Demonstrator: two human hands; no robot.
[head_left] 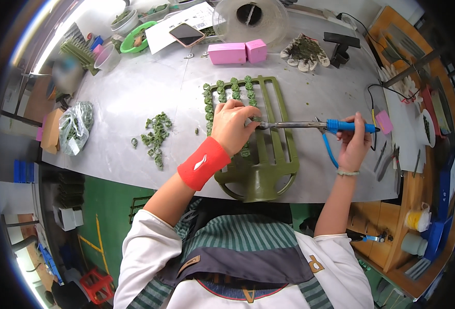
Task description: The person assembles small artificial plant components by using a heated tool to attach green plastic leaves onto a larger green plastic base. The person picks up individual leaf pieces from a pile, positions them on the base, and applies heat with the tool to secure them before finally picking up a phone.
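From my head, the left of two side-by-side fisheye cameras looks steeply down and forward, close over my striped apron (pixel 245 232), with my hands (pixel 232 123) midway up and the counter (pixel 119 110) spread out beyond me. Its view is upright and unmirrored, so my left is its left, and it reaches wide enough to take in the green floor (pixel 113 203) and wooden drawers (pixel 373 216), bending straight edges toward the dark round rim.
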